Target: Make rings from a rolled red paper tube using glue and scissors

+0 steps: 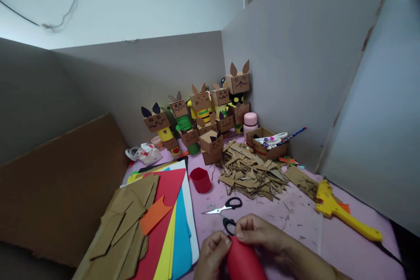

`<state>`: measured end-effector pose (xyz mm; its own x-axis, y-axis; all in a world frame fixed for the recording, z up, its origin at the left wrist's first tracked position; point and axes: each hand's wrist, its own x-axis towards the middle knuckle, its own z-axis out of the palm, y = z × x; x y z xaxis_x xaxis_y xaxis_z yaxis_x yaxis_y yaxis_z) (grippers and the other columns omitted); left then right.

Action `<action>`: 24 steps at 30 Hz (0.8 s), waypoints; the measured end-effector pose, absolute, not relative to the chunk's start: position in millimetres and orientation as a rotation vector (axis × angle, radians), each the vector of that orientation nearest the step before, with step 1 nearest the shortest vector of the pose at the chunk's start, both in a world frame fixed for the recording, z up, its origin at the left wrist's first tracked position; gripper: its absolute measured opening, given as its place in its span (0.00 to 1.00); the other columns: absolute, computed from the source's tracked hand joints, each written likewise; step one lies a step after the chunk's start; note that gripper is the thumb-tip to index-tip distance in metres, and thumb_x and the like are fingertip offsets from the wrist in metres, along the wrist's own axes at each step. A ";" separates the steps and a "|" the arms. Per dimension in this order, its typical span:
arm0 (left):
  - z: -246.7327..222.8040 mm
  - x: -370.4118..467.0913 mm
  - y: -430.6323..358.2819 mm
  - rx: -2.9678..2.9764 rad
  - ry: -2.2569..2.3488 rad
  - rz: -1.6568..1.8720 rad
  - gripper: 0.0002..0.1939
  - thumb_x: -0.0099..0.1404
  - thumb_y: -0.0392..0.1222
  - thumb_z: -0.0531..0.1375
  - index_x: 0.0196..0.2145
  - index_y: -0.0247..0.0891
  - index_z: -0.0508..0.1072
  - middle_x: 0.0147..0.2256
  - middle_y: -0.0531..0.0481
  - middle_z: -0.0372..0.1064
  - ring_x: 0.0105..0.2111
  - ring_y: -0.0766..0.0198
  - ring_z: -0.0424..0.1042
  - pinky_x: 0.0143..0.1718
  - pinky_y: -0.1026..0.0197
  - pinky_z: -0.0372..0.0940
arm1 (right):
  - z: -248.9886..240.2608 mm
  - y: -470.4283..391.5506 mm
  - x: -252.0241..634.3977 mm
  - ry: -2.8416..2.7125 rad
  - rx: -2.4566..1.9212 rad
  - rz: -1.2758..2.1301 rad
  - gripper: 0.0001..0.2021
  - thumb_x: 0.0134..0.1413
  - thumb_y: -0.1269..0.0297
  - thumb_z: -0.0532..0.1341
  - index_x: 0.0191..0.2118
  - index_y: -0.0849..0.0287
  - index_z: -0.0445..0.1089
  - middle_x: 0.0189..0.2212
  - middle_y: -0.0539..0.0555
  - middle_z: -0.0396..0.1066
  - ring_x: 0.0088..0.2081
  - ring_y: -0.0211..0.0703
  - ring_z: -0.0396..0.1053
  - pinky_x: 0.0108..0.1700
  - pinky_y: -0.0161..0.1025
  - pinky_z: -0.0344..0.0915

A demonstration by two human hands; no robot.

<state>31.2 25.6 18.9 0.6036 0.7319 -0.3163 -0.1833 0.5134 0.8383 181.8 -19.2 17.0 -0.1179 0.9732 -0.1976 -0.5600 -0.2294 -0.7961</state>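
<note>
A curved piece of red paper [246, 261] is held near the table's front edge. My left hand [212, 253] pinches its left upper edge, and my right hand [259, 232] pinches the top edge close beside it. Just beyond my fingers lie black-handled scissors [226, 209] with the blades spread, pointing left. Farther back stands a short red paper tube [201, 180]. On the left, sheets of coloured paper [183, 236] are stacked, with brown cardboard pieces [126, 223] and an orange scrap [154, 216] on top.
Cardboard animal figures [200, 101] crowd the back corner. A heap of cardboard strips [251, 170] lies in front of a box of pens [266, 143] and a pink bottle [250, 127]. A yellow glue gun [348, 218] rests at the right. Grey panels [278, 83] enclose the table.
</note>
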 end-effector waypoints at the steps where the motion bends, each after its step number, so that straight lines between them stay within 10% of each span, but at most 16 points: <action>1: 18.6 31.8 25.0 0.892 0.742 0.615 0.21 0.41 0.49 0.70 0.16 0.35 0.62 0.15 0.59 0.54 0.18 0.73 0.49 0.21 0.67 0.42 | 16.6 -19.2 181.7 -0.696 -0.873 1.644 0.15 0.30 0.62 0.72 0.21 0.66 0.69 0.16 0.46 0.65 0.20 0.29 0.56 0.25 0.31 0.46; 24: 18.1 34.3 23.3 1.116 0.825 0.586 0.24 0.46 0.59 0.64 0.18 0.36 0.61 0.17 0.57 0.53 0.20 0.71 0.48 0.22 0.66 0.45 | 19.2 -20.7 180.9 -0.776 -0.880 1.618 0.17 0.32 0.58 0.72 0.21 0.64 0.66 0.16 0.45 0.63 0.20 0.28 0.55 0.25 0.30 0.47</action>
